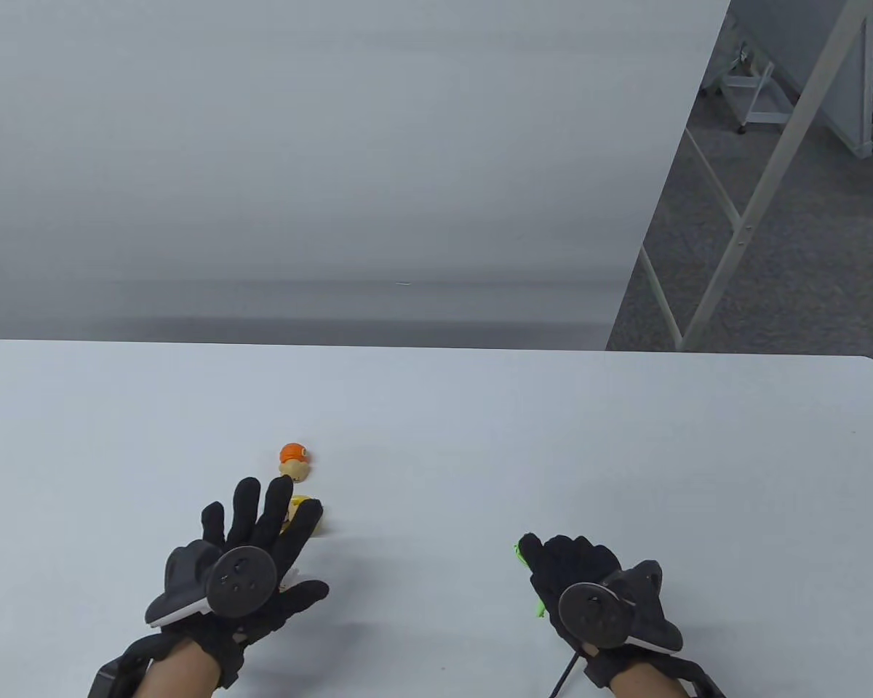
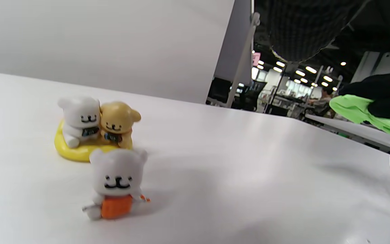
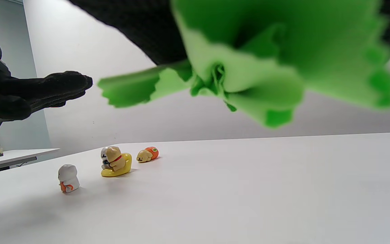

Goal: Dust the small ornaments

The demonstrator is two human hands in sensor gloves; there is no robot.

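Three small ornaments stand left of the table's middle. A tan dog in an orange shell [image 1: 295, 461] [image 3: 147, 154] lies farthest away. A white bear and tan dog on a yellow base [image 1: 310, 511] [image 2: 93, 130] [image 3: 115, 164] stand nearer. A white bear with an orange piece [image 2: 117, 183] [image 3: 68, 183] is nearest, hidden under my hand in the table view. My left hand [image 1: 258, 523] [image 3: 39, 93] hovers open and flat above them, holding nothing. My right hand [image 1: 553, 563] grips a bunched green cloth [image 1: 529, 567] [image 3: 249, 67] [image 2: 367, 115] above the table, well right of the ornaments.
The white table [image 1: 626, 451] ends at its far edge against a grey backdrop panel [image 1: 335, 182]. Carpeted floor and metal frame legs [image 1: 735, 240] show past the right rear corner. A black cable [image 1: 564, 676] trails from my right wrist.
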